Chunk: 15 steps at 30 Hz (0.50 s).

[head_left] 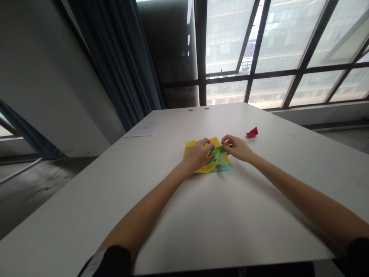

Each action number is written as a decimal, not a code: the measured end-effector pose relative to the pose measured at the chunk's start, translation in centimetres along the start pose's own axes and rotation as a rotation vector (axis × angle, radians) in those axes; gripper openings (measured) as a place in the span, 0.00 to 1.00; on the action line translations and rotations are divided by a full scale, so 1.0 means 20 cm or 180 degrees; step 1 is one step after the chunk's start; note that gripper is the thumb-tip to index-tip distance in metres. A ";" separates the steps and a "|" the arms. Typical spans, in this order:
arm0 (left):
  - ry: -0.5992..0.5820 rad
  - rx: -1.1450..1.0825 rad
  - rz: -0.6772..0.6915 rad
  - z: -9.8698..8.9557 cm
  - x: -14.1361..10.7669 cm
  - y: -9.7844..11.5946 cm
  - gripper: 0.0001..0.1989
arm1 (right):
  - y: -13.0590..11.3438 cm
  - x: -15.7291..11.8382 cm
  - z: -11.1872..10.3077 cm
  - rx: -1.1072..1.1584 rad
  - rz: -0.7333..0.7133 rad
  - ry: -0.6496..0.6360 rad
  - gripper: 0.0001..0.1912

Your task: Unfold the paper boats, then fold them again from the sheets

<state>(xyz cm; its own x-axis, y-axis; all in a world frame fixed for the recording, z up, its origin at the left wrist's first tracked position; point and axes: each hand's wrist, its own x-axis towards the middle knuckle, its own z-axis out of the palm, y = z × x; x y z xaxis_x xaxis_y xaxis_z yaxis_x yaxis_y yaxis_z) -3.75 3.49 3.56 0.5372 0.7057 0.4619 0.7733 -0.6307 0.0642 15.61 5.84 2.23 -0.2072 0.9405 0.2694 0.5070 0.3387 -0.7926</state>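
Note:
A green sheet of paper, partly folded, lies on top of a small stack of coloured sheets, with yellow paper showing at the left and a light blue edge at the front. My left hand presses down on the green paper from the left, fingers curled over it. My right hand pinches the green paper's far right corner between thumb and fingers. Both arms reach out across the white table.
A small folded red paper piece lies to the right of my hands. A white printed sheet sits at the table's far left edge. Two round holes mark the far edge. Windows and a dark curtain stand behind.

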 end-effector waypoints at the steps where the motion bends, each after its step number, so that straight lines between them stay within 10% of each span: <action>1: -0.0040 0.0089 0.0029 0.00 0.00 0.00 0.09 | 0.00 0.00 0.00 -0.0008 0.0021 0.0049 0.05; 9: -0.0104 -0.0305 -0.0082 0.01 0.00 -0.03 0.04 | 0.01 0.00 -0.01 0.0091 0.0035 0.0122 0.04; 15: 0.0236 -0.1908 -0.0661 0.05 0.03 -0.07 0.06 | 0.05 0.02 -0.01 0.0066 0.0019 0.0151 0.05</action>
<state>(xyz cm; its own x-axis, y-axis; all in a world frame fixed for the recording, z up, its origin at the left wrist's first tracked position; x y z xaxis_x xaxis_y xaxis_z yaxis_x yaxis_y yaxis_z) -4.23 5.16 2.93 0.3550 0.8219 0.4454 0.5247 -0.5695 0.6327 16.22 6.57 1.71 -0.1640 0.9429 0.2900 0.4906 0.3330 -0.8052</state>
